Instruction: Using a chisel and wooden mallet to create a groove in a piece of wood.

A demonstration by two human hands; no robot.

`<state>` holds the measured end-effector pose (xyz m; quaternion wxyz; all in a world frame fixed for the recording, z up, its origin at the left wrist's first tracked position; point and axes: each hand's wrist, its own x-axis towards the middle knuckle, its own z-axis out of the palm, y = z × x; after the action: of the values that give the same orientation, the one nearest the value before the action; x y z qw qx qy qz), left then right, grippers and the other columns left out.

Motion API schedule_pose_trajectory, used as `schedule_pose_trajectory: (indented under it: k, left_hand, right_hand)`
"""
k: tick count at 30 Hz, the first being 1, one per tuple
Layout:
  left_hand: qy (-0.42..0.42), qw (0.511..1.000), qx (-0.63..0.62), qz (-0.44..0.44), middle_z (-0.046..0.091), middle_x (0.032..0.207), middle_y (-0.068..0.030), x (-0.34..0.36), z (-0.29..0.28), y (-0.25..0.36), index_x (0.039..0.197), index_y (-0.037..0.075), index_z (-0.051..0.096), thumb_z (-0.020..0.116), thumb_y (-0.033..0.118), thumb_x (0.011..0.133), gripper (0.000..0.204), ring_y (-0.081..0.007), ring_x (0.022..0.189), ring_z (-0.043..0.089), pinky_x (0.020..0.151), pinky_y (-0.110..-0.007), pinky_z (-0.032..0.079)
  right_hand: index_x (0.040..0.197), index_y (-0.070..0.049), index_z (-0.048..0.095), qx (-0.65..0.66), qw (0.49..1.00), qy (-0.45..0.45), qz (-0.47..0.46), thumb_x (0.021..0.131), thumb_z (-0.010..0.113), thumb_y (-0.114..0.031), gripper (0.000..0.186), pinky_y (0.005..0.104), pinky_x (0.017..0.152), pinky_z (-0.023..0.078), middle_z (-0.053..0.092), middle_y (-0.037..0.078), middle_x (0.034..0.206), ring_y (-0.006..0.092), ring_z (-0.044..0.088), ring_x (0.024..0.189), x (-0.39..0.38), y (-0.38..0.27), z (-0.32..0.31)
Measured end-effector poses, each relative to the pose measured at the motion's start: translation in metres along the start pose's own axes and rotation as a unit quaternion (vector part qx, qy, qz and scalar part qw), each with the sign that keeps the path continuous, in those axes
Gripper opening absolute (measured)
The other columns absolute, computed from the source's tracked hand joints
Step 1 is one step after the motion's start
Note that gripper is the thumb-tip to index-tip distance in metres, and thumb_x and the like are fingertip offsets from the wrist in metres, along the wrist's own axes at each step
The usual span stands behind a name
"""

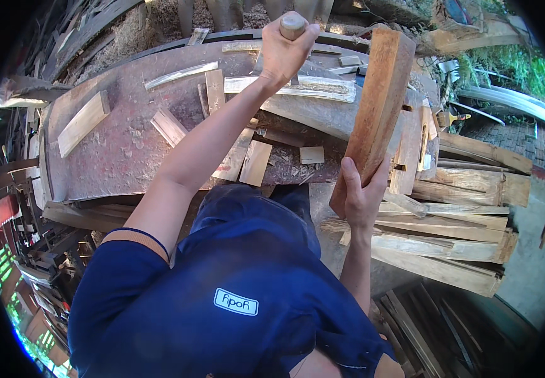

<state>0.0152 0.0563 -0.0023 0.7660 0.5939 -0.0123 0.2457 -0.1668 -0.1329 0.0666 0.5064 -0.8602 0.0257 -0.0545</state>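
A broad, worn tabletop (127, 145) in faded red and grey spreads in front of the person, scuffed and speckled with dust, its edges bowed by the lens. Offcuts lie across it: a pale block (83, 124) toward the left end, a slim whitish strip (181, 74) toward the far side, a long rough strip (323, 89) nearer the middle, a short board (256, 163) at the near edge, and a small squarish piece (312, 155) with splinters beside it.

Over the far part of the tabletop, the left grip (287, 50) is closed in a fist around a rounded wooden handle (292, 26), whose end shows above the thumb; what the handle belongs to is hard to tell. The right grip (363, 189) is clasped around the lower part of a thick brown beam (380, 104), which slants up and to the right, near the tabletop's right end. Whether the beam rests on anything cannot be told.

To the right, long timbers (442, 236) lie stacked beside a grey floor (537, 264), with brick paving (496, 142) and greenery (530, 82) farther off. Shavings (130, 39) heap up beyond the tabletop, and the left side of the room is crowded with dark lumber (45, 252).
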Motion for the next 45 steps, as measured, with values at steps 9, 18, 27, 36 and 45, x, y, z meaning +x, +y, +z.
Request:
schedule_pose_trajectory:
  k: [9, 18, 27, 36, 45]
  left_hand:
    - [-0.01, 0.998, 0.057, -0.014, 0.056, 0.059, -0.0014, -0.009, 0.004, 0.002, 0.071, 0.003, 0.056, 0.068, 0.017, 0.082, 0.021, -0.0066, 0.058, 0.05, 0.057, -0.026, 0.046]
    - [-0.015, 0.995, 0.088, 0.036, 0.053, 0.06, 0.0043, -0.018, 0.005, -0.002, 0.071, 0.005, 0.056, 0.068, 0.012, 0.084, 0.019, -0.0036, 0.054, 0.049, 0.048, -0.022, 0.042]
    - [-0.131, 0.966, 0.15, 0.168, 0.061, 0.069, -0.0126, -0.074, 0.019, 0.001, 0.077, 0.008, 0.06, 0.075, 0.019, 0.066, 0.021, -0.0321, 0.063, 0.062, 0.058, -0.036, 0.05]
    - [-0.148, 0.961, 0.166, 0.162, 0.062, 0.071, -0.012, -0.081, 0.022, -0.005, 0.084, 0.011, 0.063, 0.076, 0.018, 0.063, 0.025, -0.0329, 0.066, 0.063, 0.057, -0.038, 0.049]
    - [0.001, 0.999, 0.022, -0.025, 0.056, 0.058, -0.0014, -0.004, 0.007, 0.0, 0.071, 0.002, 0.059, 0.071, 0.016, 0.077, 0.02, -0.0077, 0.056, 0.052, 0.055, -0.027, 0.046]
  right_hand:
    - [0.116, 0.004, 0.045, 0.007, 1.0, -0.016, 0.012, 0.084, 0.07, -0.029, 0.053, 0.0371, 0.075, 0.05, 0.064, 0.019, 0.092, 0.0277, 0.063, 0.082, 0.002, -0.001, 0.001]
    - [0.115, 0.003, 0.044, 0.026, 0.999, -0.014, -0.026, 0.084, 0.069, -0.023, 0.048, 0.0333, 0.067, 0.049, 0.059, 0.013, 0.084, 0.0214, 0.061, 0.074, 0.013, -0.023, 0.007]
    - [0.121, 0.005, 0.041, -0.148, 0.984, -0.072, -0.07, 0.084, 0.068, -0.027, 0.056, 0.0362, 0.072, 0.047, 0.058, 0.014, 0.088, 0.0226, 0.057, 0.078, 0.018, -0.024, 0.014]
    - [0.118, 0.003, 0.043, -0.096, 0.991, -0.044, -0.083, 0.081, 0.071, -0.022, 0.053, 0.039, 0.065, 0.051, 0.064, 0.022, 0.085, 0.0328, 0.066, 0.069, 0.009, -0.019, 0.016]
    - [0.112, 0.004, 0.045, -0.001, 0.999, -0.02, -0.04, 0.083, 0.07, -0.025, 0.048, 0.0379, 0.067, 0.049, 0.062, 0.018, 0.081, 0.0263, 0.063, 0.073, 0.004, -0.014, 0.009]
